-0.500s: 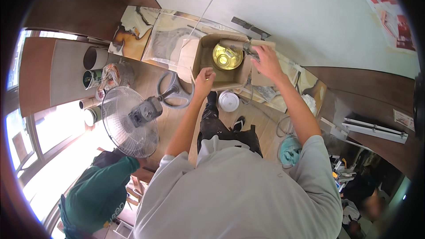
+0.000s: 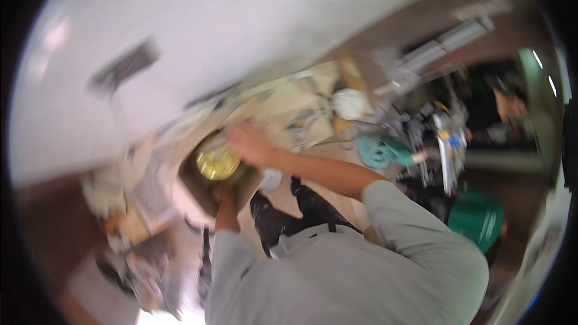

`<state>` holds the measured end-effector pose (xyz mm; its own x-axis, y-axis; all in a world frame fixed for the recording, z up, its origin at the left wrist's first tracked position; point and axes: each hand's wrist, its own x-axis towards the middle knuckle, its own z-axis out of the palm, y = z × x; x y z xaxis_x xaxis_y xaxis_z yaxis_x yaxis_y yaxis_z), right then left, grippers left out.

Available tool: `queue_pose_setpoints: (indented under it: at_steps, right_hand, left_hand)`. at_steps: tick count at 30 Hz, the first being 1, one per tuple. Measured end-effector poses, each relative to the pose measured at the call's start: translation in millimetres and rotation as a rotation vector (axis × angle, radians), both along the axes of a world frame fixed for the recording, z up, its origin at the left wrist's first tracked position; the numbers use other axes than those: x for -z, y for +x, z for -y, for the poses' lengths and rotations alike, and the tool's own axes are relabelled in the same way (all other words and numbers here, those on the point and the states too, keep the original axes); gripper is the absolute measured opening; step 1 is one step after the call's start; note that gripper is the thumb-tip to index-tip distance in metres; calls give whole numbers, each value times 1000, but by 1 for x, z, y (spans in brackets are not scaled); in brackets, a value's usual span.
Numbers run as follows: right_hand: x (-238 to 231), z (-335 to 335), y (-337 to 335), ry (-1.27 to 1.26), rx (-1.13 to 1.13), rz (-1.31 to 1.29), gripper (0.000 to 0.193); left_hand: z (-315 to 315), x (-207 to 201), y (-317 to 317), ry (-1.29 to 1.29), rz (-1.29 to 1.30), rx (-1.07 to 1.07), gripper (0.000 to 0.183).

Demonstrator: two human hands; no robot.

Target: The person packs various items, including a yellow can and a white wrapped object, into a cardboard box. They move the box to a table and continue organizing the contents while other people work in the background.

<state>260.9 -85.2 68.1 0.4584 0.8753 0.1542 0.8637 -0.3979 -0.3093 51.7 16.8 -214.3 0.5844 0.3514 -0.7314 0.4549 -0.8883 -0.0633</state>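
A cardboard box [image 2: 195, 189] stands at centre left with its top flaps spread. Inside it is a clear, round jug of yellow liquid [image 2: 218, 164]. My left hand [image 2: 223, 194] reaches into the box on the near side, close beside the jug; its fingers are hidden and blurred. Over the far right part of the opening is my right hand [image 2: 248, 143], smeared by motion. Whether it holds anything does not show.
Marble-patterned slabs [image 2: 304, 105] run along the wall behind the box. Near my feet is a white bucket [image 2: 272, 179]. A white bundle [image 2: 350, 104], a teal bag or cloth [image 2: 374, 151] and cluttered tools lie to the right. Another person [image 2: 509, 105] is at the far right.
The view has swung and blurred, so the box appears lower and further left. My left hand has moved from the box's rim down inside. The grey cylindrical thing near my right hand no longer shows clearly.
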Motion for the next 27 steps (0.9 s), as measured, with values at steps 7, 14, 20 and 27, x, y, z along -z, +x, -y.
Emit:
queue_pose_setpoints:
  at_steps: [7, 14, 20, 27]
  right_hand:
    - [3, -13, 6, -251, 148, 140, 22]
    - [-69, 57, -28, -98, 279, -638, 42]
    - [-113, 138, -65, -54, 289, -824, 53]
    - [-150, 189, -90, -67, 397, -989, 51]
  left_hand:
    - [-19, -30, 11, -118, 67, 59, 54]
    - [-32, -93, 20, -280, 74, -244, 73]
    - [-25, -90, 13, -131, 200, -175, 69]
    - [-30, -51, 5, -196, 494, -125, 37]
